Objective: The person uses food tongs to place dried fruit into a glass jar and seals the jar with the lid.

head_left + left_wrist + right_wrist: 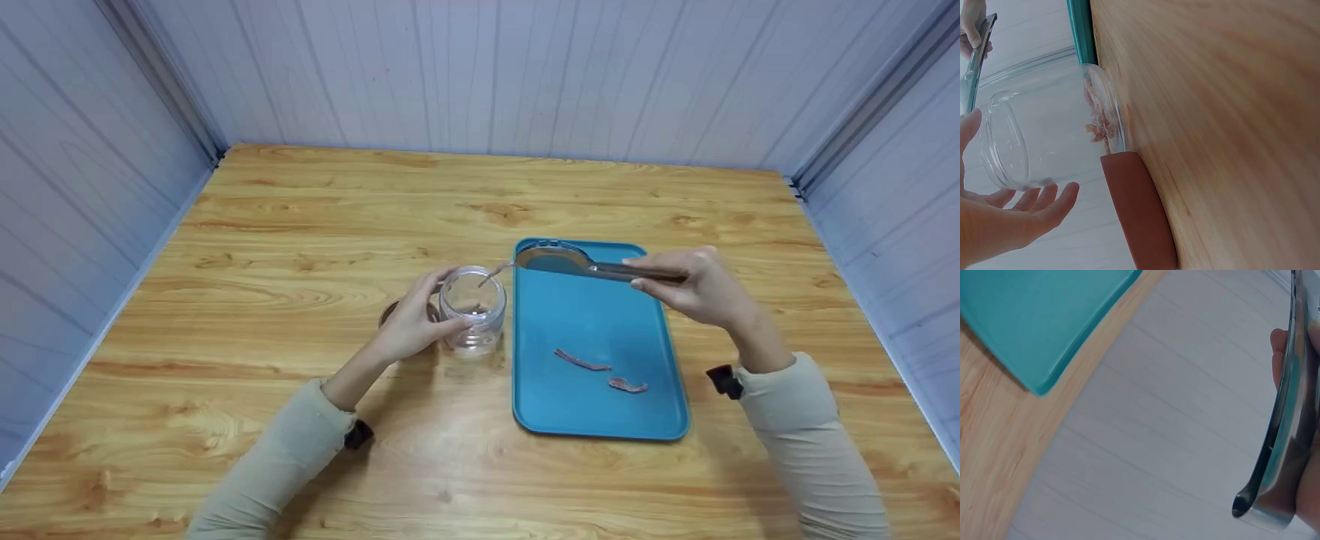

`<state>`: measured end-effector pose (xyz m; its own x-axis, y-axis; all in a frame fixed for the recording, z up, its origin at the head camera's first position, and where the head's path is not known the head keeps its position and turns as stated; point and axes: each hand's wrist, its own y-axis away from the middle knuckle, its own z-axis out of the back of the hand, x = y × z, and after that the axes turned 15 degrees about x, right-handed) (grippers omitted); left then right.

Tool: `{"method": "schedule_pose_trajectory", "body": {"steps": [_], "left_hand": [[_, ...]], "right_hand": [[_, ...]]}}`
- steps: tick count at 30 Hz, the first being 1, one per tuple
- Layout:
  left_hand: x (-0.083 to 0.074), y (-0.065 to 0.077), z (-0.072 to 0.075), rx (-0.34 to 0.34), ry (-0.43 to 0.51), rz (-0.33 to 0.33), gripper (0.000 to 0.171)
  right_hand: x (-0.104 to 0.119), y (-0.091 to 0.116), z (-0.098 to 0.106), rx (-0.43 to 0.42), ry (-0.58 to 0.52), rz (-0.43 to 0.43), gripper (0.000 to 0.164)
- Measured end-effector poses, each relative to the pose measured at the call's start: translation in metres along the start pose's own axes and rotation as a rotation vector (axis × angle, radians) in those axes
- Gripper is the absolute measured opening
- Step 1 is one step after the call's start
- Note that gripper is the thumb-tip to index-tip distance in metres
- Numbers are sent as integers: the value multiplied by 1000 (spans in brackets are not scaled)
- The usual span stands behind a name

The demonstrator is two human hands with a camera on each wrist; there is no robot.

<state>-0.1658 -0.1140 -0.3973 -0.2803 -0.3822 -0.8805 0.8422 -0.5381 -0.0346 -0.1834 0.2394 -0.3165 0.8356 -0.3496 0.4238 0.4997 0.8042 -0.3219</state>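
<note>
My left hand [411,324] holds a clear glass jar [474,343] that stands upright on the table, thumb and fingers about its rim. Several reddish-brown strips [1100,121] lie at the jar's bottom in the left wrist view. With my right hand [711,291] I grip metal tongs [555,258] by the handle, level above the tray. A thin strip [496,273] sticks out of the tongs' tip, its end over the jar's mouth. Two more strips, one long [581,361] and one short [627,385], lie on the blue tray [600,424].
A round brown lid [1140,211] lies on the table beside the jar, partly hidden behind my left hand in the head view. The tray stands close to the jar's right side. White panel walls [465,75] border the wooden table [322,217].
</note>
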Motion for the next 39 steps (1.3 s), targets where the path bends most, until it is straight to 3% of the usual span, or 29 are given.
{"method": "schedule_pose_trajectory", "body": {"steps": [6, 13, 18, 30, 39], "left_hand": [[0, 0, 0, -6, 0, -4, 73], [1, 0, -1, -15, -31, 2, 72], [1, 1, -1, 3, 8, 3, 74], [1, 0, 0, -4, -15, 1, 73], [0, 1, -1, -3, 9, 4, 75]], "right_hand": [[-17, -5, -14, 24, 6, 52, 29], [-20, -11, -26, 59, 2, 62, 28], [-20, -10, -27, 64, -8, 49, 31], [-23, 13, -15, 56, -58, -82, 39], [-28, 44, -9, 40, -57, -294, 40]]}}
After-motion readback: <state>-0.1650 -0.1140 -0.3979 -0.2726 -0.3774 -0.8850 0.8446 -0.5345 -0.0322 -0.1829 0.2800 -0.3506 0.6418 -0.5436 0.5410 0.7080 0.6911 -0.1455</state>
